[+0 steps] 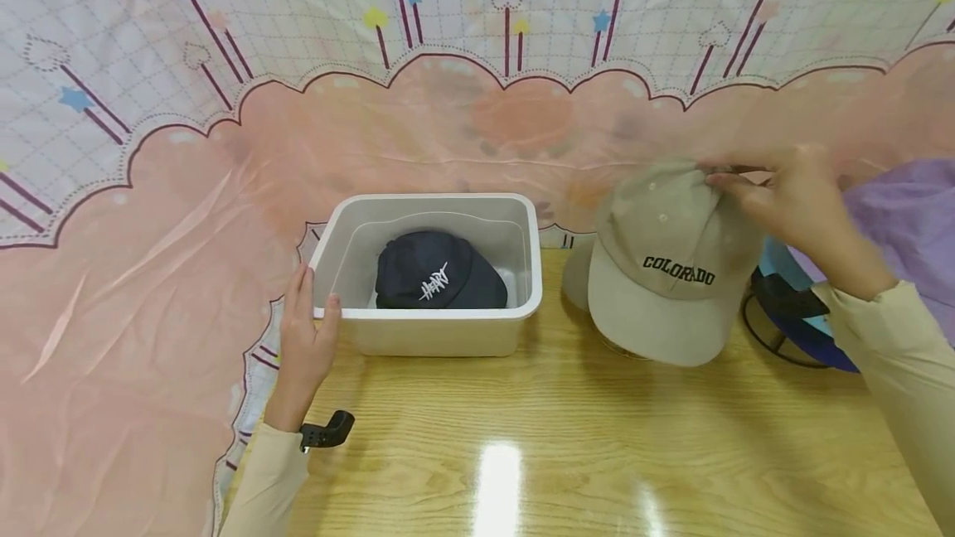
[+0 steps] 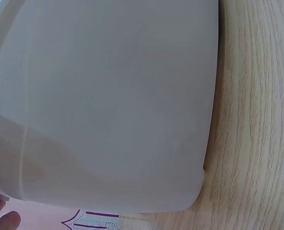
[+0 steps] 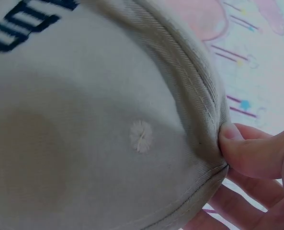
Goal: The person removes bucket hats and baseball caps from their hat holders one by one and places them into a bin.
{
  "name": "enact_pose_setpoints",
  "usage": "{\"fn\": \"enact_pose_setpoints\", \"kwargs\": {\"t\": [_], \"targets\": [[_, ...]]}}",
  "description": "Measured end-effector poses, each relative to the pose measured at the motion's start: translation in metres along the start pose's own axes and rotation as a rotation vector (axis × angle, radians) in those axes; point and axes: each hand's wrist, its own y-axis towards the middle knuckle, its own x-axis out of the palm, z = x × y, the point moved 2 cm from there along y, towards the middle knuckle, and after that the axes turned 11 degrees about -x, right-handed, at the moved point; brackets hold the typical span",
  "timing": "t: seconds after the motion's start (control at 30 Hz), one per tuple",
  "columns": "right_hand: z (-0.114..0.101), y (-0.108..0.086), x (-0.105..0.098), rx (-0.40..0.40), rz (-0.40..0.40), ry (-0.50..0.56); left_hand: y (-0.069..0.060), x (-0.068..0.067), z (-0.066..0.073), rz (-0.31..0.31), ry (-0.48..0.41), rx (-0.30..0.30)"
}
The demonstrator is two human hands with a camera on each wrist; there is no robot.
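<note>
My right hand (image 1: 802, 205) pinches the crown of a beige baseball cap (image 1: 656, 222) lettered "COLORADO", its brim hanging toward me. In the right wrist view, thumb and fingers (image 3: 249, 153) nip a fold of the cap's fabric (image 3: 98, 110). At the front left corner of a pale plastic bin (image 1: 433, 334), my left hand (image 1: 306, 338) rests with fairly straight fingers along the side and thumb near the front rim. A dark navy cap (image 1: 440, 272) with white "HEART" lettering lies inside the bin. The left wrist view mostly shows the bin's outer wall (image 2: 118, 105).
Behind the beige cap a further beige shape (image 1: 576, 276) shows in part. On the right are a purple fabric hat (image 1: 906, 214), a blue item (image 1: 783, 263) and a black wire ring (image 1: 776, 342). The wooden table (image 1: 582, 437) meets a pink patterned cloth (image 1: 149, 338).
</note>
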Motion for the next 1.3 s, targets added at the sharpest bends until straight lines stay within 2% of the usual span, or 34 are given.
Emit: {"fn": "enact_pose_setpoints", "kwargs": {"t": [0.27, 0.5, 0.63, 0.77, 0.93, 1.1, 1.3], "targets": [[-0.012, 0.014, -0.013, -0.034, 0.016, 0.029, -0.001, 0.000, -0.001, 0.007, -0.001, 0.000], [-0.021, 0.023, -0.019, 0.001, -0.047, 0.062, 0.000, 0.000, -0.001, 0.003, -0.005, 0.001], [-0.028, 0.029, -0.020, -0.045, -0.051, 0.067, 0.000, 0.000, -0.002, 0.004, -0.011, 0.006], [-0.035, 0.037, -0.021, -0.075, -0.048, 0.049, 0.000, 0.000, -0.002, 0.005, -0.009, 0.011], [-0.047, 0.045, -0.020, -0.039, -0.065, 0.012, 0.001, -0.001, -0.004, 0.007, -0.007, 0.015], [-0.060, 0.054, -0.018, -0.056, -0.078, -0.038, 0.001, -0.002, -0.005, 0.007, -0.005, 0.017], [-0.074, 0.063, -0.013, -0.075, -0.101, -0.021, 0.001, -0.002, -0.006, -0.004, -0.011, 0.024]]}}
